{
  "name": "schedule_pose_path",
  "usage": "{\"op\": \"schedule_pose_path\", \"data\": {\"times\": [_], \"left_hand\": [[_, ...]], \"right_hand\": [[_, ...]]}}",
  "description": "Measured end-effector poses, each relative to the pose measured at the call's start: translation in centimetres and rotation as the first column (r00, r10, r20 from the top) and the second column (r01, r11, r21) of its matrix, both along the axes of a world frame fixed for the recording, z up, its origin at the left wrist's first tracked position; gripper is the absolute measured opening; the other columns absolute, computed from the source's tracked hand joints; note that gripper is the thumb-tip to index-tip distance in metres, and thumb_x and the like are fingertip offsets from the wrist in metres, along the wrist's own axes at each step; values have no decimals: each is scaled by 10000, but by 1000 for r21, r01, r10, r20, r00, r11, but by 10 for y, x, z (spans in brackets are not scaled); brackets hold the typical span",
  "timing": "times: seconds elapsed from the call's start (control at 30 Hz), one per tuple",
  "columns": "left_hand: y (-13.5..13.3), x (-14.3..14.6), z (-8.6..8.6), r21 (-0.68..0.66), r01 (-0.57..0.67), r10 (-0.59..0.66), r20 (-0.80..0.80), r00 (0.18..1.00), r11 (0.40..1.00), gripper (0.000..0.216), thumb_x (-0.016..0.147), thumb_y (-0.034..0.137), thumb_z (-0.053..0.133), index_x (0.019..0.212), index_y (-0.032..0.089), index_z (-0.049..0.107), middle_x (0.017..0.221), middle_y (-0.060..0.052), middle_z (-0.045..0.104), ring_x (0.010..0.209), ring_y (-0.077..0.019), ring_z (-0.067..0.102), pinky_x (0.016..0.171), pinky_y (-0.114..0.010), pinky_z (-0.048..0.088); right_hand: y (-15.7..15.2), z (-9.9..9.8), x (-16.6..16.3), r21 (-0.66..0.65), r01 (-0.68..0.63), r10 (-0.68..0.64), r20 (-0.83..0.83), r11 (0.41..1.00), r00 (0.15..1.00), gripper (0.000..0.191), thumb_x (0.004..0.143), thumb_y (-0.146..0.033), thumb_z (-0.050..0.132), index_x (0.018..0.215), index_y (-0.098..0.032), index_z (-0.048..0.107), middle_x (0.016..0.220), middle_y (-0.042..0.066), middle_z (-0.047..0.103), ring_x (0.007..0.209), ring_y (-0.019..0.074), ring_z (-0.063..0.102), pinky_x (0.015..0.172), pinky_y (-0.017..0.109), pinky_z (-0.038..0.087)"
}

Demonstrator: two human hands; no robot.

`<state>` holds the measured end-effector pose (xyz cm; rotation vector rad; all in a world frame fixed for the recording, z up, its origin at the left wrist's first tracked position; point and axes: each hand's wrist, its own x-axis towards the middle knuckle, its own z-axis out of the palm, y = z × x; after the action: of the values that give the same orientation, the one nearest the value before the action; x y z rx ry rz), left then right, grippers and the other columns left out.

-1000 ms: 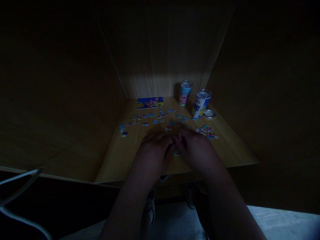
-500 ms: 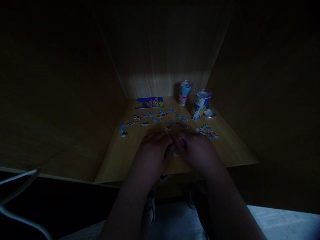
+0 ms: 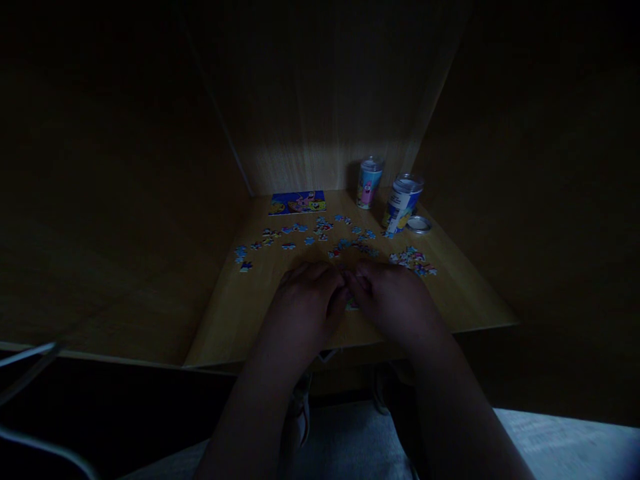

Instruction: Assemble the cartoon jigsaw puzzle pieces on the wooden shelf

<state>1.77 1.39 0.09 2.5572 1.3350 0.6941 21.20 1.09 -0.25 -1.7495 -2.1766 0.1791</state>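
Note:
My left hand (image 3: 306,305) and my right hand (image 3: 395,300) rest side by side on the wooden desk (image 3: 235,320), fingertips touching over small joined puzzle pieces (image 3: 353,305) that peek out between them. The fingers are curled down on those pieces; the grip itself is hidden in the dim light. Several loose puzzle pieces (image 3: 320,233) lie scattered beyond my hands, with a denser pile (image 3: 415,261) to the right.
A finished cartoon puzzle picture (image 3: 299,202) lies flat at the back of the desk. Two printed cans (image 3: 369,183) (image 3: 403,202) stand at the back right with a round lid (image 3: 419,225) beside them. Wooden partitions wall in the desk. A pale cable (image 3: 25,353) runs at lower left.
Both hands stay pressed together at the same spot. The view has shifted slightly; nothing on the desk has moved.

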Motion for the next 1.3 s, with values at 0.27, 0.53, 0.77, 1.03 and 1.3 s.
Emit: {"op": "schedule_pose_path", "data": {"times": [0.27, 0.53, 0.77, 1.03, 1.3], "left_hand": [[0, -1, -3, 18, 10, -10, 7, 1000, 1000, 83, 1059, 150, 733, 1011, 218, 725, 1089, -70, 784, 1063, -302, 721, 978, -515, 587], [0, -2, -2, 31, 10, -10, 13, 1000, 999, 110, 1036, 117, 738, 1012, 224, 723, 1070, -63, 781, 1058, -293, 731, 958, -493, 593], [0, -2, -3, 19, 6, -6, 11, 1000, 1000, 86, 1048, 138, 737, 1027, 221, 726, 1090, -73, 779, 1058, -294, 725, 974, -501, 587], [0, 0, 0, 12, 14, -14, 12, 1000, 1000, 104, 1044, 126, 737, 1009, 221, 714, 1080, -63, 780, 1039, -283, 722, 950, -486, 583], [-1, -1, 0, 15, 2, -2, 5, 1000, 1000, 86, 1049, 139, 742, 1024, 219, 723, 1098, -69, 788, 1056, -290, 731, 963, -491, 588]], "right_hand": [[-1, 3, -1, -16, 13, -12, 29, 1000, 999, 306, 1157, -363, 586, 923, -235, 735, 798, 39, 767, 687, 205, 663, 638, 345, 279], [-1, 2, -3, -5, 35, -35, 3, 999, 999, 213, 1168, -372, 568, 1086, -235, 709, 933, 47, 820, 759, 203, 738, 638, 331, 331], [-2, 2, -2, -5, 50, -50, -60, 999, 997, 153, 1160, -343, 604, 1215, -236, 698, 1036, 55, 856, 836, 224, 791, 655, 327, 379], [-2, 4, -3, -7, 55, -55, 19, 998, 998, 220, 1180, -409, 584, 1169, -240, 724, 976, 74, 851, 814, 241, 789, 647, 338, 380], [-3, 5, -4, -5, 54, -54, -42, 999, 998, 201, 1180, -405, 599, 1210, -232, 697, 1012, 70, 852, 823, 232, 791, 659, 324, 393]]}}
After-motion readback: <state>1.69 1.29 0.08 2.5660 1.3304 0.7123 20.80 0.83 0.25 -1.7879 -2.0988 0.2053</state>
